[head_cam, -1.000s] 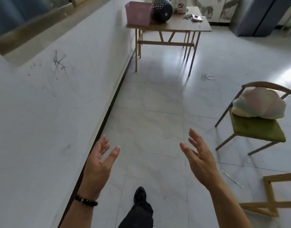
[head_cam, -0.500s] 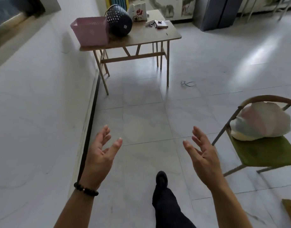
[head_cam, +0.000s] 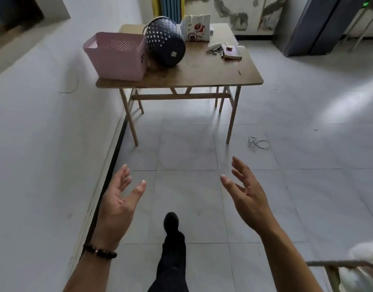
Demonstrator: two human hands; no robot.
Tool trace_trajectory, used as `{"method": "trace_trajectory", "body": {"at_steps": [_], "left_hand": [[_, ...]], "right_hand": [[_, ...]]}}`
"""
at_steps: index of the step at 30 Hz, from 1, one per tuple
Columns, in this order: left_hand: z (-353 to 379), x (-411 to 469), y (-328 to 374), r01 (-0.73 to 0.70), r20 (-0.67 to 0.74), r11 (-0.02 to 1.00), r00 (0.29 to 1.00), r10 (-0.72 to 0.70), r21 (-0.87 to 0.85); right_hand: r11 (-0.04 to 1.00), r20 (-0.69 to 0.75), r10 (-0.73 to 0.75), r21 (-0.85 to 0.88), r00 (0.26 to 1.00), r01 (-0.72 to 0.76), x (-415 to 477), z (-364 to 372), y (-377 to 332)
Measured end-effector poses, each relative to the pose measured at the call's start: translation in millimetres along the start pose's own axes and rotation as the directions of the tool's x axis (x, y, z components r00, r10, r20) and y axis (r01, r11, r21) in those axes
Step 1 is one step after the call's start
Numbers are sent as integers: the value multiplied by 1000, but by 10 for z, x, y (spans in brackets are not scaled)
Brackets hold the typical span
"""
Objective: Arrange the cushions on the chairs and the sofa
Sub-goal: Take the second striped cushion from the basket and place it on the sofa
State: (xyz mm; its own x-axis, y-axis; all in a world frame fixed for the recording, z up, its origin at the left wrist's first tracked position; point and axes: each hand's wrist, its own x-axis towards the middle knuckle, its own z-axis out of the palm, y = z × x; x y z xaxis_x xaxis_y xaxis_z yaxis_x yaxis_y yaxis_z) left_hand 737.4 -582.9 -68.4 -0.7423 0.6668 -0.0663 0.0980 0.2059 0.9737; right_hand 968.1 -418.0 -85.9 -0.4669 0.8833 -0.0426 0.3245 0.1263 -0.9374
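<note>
Left grip (head_cam: 116,205) and right grip (head_cam: 247,197) are held out over the floor tiles, fingers spread apart, holding nothing. The cushion (head_cam: 364,253) (pale, blurred) shows behind the chair (head_cam: 337,263) rail at the lower right corner. The bench (head_cam: 202,74) ahead carries a pink basket (head_cam: 116,55).

Pale grey tiled floor (head_cam: 307,186), glossy with daylight glare at the right, a loose loop of wire (head_cam: 259,142) lying on it. Along the left, a plain white wall (head_cam: 44,144) with a dark skirting strip (head_cam: 116,148). Straight ahead, a wooden folding table (head_cam: 202,74) beside that wall, bearing a pink basket (head_cam: 118,57), a dark perforated basket (head_cam: 166,43) and a white bag (head_cam: 195,28); behind it, a stained back wall (head_cam: 234,15) and a tall grey cabinet (head_cam: 320,26).
</note>
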Motion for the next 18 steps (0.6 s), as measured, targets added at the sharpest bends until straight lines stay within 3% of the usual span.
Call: {"method": "trace_trajectory", "body": {"at_steps": [4, 10, 18], "left_hand": [[402, 1414, -99, 35, 9, 999, 999, -35, -38], [827, 3466, 385, 44, 46, 999, 998, -42, -28], [1706, 5743, 658, -5, 93, 994, 996, -5, 106]], "right_hand": [[999, -29, 43, -20, 999, -44, 1443, 194, 121], [996, -66, 57, -70, 996, -62, 3380, 219, -210], [994, -150, 105, 57, 983, -97, 5603, 237, -164]]}}
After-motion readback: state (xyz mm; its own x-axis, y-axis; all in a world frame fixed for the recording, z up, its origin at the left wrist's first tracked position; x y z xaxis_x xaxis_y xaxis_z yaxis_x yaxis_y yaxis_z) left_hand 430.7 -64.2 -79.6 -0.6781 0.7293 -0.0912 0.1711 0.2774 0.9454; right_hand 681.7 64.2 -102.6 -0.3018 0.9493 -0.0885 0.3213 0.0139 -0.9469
